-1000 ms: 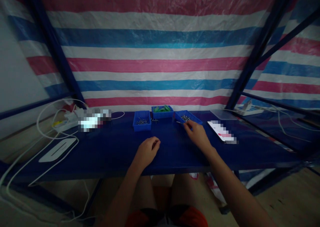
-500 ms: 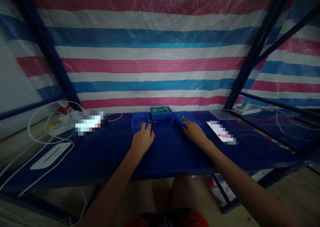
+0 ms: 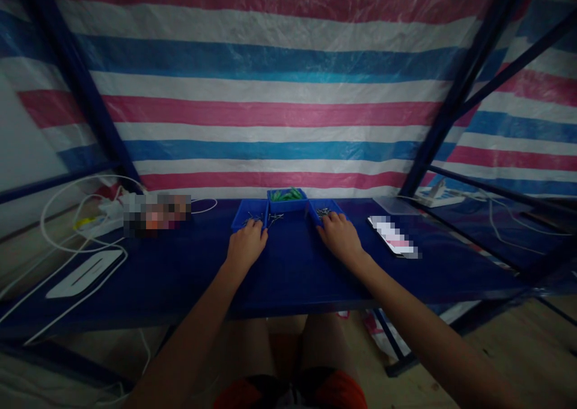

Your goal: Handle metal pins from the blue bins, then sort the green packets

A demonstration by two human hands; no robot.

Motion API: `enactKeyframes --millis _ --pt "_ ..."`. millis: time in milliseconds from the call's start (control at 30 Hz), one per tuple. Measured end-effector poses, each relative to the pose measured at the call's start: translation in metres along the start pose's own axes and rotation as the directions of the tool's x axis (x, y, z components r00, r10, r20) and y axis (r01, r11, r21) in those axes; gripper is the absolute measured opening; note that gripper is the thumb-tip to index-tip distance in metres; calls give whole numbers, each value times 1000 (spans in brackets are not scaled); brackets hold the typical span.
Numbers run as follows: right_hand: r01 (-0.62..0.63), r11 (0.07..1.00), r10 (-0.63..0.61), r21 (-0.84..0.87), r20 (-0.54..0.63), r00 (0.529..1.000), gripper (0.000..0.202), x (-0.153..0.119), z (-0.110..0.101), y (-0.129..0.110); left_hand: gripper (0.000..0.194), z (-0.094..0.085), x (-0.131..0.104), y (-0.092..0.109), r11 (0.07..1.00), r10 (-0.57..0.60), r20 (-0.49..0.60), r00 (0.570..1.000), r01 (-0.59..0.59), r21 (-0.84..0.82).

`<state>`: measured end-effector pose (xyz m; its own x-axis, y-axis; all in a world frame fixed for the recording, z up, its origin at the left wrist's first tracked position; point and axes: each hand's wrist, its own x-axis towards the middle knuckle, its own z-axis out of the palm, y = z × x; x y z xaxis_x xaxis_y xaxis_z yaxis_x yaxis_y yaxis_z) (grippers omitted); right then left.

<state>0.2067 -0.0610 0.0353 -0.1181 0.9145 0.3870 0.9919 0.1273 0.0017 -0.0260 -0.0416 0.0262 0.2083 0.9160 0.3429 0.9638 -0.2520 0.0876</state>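
Note:
Two blue plastic trays with small thin metal pieces stand on the blue table, one before each hand. My left hand [image 3: 246,246] lies at the near edge of the left tray [image 3: 238,207], its fingers bent downward and drawn together. My right hand [image 3: 341,237] reaches over the near edge of the right tray [image 3: 333,206], fingers curled in among the metal pieces [image 3: 323,212]. Both sets of fingertips are hidden, so what they pinch does not show. Several loose metal pins [image 3: 274,218] lie between the trays. Behind them, a third blue tray [image 3: 287,204] holds green pieces [image 3: 288,193].
A phone [image 3: 391,236] lies on the table [image 3: 288,276] to the right. At the left are a white flat device [image 3: 85,273], looped white cables [image 3: 45,216] and a blurred-out object [image 3: 157,215]. A power strip [image 3: 439,197] sits at the back right. Blue metal posts frame a striped sheet [image 3: 288,114].
My left hand's spread fingers have drawn together and bent at its tray. My right hand has moved slightly forward over its tray. The camera view has shifted a little.

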Motion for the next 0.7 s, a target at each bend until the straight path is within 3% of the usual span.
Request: enactKeyframes --millis 133,267,433,600,700 --pt "167 985 -169 45 50 984 28 9 -1 -22 31 0 0 2 1000 -10 -3 1000 10 15" --pt "346 933 -358 100 163 919 38 41 22 -45 31 1 0 4 1000 1 -4 1000 -1 30" --pt "401 912 -410 85 196 891 42 72 41 -58 31 1 -1 3 998 31 -10 999 -31 48" --pt "408 911 -411 66 236 880 24 77 43 -59 32 -3 -2 5 997 39 -39 999 -36 63" --pt "369 928 -371 51 223 902 31 76 43 -63 34 -7 -2 6 998 23 -84 996 -18 58"
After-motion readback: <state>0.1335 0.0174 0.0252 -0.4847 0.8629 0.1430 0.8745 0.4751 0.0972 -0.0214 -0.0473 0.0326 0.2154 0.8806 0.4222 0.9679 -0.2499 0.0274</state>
